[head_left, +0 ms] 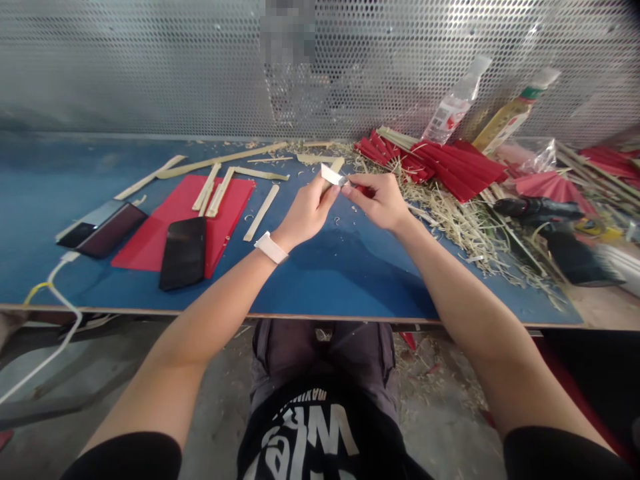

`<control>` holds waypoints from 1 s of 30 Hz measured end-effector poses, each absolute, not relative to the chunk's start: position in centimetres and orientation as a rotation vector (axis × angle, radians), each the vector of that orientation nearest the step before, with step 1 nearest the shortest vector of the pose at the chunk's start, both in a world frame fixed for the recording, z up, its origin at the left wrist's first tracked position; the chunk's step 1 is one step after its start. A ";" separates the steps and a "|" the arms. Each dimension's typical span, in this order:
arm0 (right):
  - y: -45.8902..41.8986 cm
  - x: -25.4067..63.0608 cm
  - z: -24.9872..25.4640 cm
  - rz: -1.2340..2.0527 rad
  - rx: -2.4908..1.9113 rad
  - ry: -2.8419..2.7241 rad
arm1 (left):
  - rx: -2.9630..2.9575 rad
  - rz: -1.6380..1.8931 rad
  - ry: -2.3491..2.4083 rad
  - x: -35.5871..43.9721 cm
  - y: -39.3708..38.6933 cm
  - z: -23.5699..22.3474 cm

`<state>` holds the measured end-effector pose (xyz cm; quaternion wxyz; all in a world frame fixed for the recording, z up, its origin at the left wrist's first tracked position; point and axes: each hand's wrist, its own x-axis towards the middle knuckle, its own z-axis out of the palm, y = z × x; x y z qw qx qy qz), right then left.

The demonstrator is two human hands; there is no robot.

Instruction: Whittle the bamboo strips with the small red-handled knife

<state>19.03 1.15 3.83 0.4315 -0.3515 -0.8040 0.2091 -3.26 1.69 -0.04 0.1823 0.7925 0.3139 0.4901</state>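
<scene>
My left hand (306,212) is closed on a short pale bamboo strip (333,176), held above the blue table (330,267). A white watch band sits on that wrist. My right hand (381,199) is closed around a red-handled knife (364,191), whose blade tip meets the strip's end. Both hands hover over the table's middle, close together.
A red mat (165,233) at left carries bamboo strips (213,190) and a black phone (183,253); another phone (103,230) lies beside it with a white cable (60,293). Red folded fans (450,167), shavings, bottles (453,107) and a dark power tool (545,213) crowd the right.
</scene>
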 end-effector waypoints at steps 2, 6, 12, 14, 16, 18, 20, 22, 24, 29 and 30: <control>1.0 18.8 3.8 0.529 -0.874 -1.986 | 2.233 1.380 0.906 -3.3 1.7 0.0; 0.8 18.3 3.8 0.568 -0.889 -1.949 | 2.219 1.396 0.925 -3.4 1.5 0.2; 0.6 17.9 3.7 0.633 -0.884 -1.895 | 2.193 1.451 0.945 -3.3 1.2 0.4; 0.6 17.9 3.6 0.613 -0.891 -1.888 | 2.193 1.469 0.965 -3.3 1.2 0.5; 0.6 17.8 3.5 0.582 -0.895 -1.879 | 2.195 1.480 0.987 -3.3 1.1 0.6; 0.5 17.7 3.4 0.551 -0.899 -1.862 | 2.195 1.487 1.004 -3.4 1.0 0.7; 0.4 17.5 3.1 0.533 -0.909 -1.842 | 2.193 1.494 1.018 -3.4 0.9 0.8; 0.3 17.0 2.8 0.549 -0.914 -1.801 | 2.182 1.504 1.038 -3.3 0.9 0.9; 0.3 16.5 2.5 0.589 -0.903 -1.738 | 2.160 1.519 1.061 -3.1 0.8 0.9; 0.5 16.8 2.3 0.655 -0.869 -1.744 | 2.160 1.532 1.026 -2.6 0.6 0.6; 0.6 17.2 2.5 0.664 -0.867 -1.781 | 2.170 1.517 1.000 -2.6 0.7 0.4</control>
